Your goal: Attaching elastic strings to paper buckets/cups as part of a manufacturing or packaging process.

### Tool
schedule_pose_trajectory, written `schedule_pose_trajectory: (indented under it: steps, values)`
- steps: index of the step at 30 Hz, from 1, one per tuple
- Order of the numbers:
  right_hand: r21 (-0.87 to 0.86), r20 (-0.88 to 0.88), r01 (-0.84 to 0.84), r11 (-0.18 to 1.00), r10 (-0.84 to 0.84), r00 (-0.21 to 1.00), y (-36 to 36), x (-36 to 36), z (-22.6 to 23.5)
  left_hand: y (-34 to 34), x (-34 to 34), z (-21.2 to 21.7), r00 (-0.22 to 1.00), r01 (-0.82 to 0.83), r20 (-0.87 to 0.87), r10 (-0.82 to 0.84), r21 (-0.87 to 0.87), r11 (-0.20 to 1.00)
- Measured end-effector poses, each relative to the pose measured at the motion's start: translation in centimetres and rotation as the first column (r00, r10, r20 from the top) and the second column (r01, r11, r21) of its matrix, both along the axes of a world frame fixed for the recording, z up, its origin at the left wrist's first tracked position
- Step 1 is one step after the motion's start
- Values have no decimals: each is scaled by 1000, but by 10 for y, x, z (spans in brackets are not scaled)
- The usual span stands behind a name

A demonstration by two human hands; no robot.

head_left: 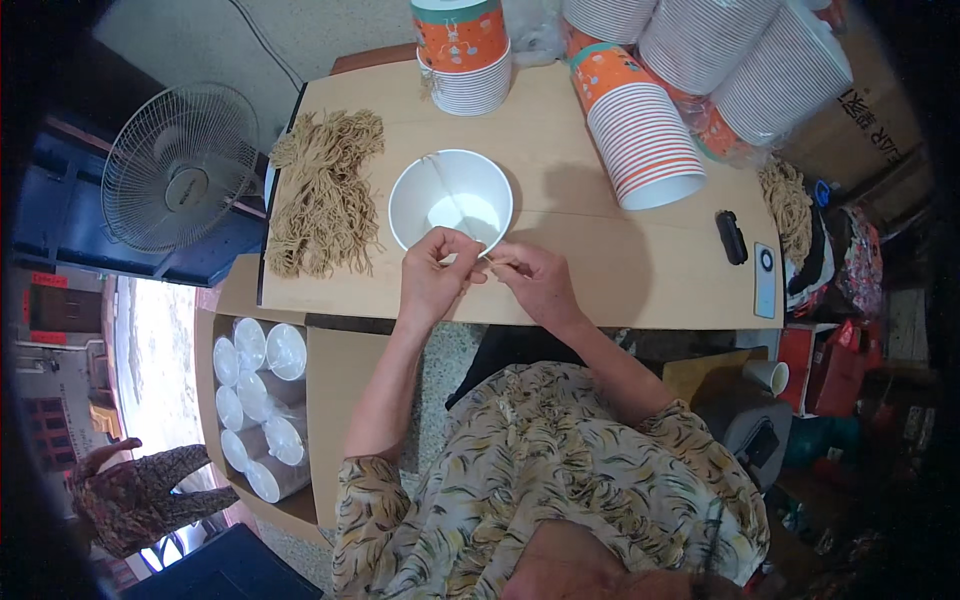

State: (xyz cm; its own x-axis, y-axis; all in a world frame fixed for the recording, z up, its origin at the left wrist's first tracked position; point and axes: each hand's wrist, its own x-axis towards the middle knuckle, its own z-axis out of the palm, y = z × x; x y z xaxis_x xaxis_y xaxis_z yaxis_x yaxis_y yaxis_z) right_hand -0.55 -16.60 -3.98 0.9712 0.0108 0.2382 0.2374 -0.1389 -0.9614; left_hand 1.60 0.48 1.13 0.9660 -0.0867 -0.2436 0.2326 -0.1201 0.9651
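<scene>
A white paper bucket [412, 192] stands upright on the table in front of me, its open top facing up. A thin tan cord [450, 182] runs from its far rim across the mouth to the near rim. My left hand [437, 277] is closed in a pinch at that near rim, beside the cord. Close against it, my right hand [541, 284] pinches the tan cord between thumb and forefinger. The fingertips partly hide the cord's end. Left of the bucket lies a heap of loose tan cords [325, 195].
A stack of orange-printed buckets [462, 75] stands behind; another stack [640, 135] lies tilted to the right. A black object [731, 237] and a pale handset [765, 280] lie at the right edge. A fan [185, 190] and a carton [330, 420] of wrapped stacks flank the left.
</scene>
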Motion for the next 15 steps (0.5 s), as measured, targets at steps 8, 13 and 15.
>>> schedule_pose_trajectory:
  steps: [8, 13, 15]
  values:
    - [-283, 121, -53, 958, 91, 988, -7, -7, -2, -1, -1, 14, 993, -112, -63, 98, -282, 953]
    - [-435, 273, -32, 900, 166, 948, -11, -20, 23, 19, 4, 11, 994, -80, -95, 60, -226, 971]
    - [-580, 236, -61, 812, 239, 942, -11, -23, 39, 21, 5, 9, 996, -11, -91, -13, -260, 966]
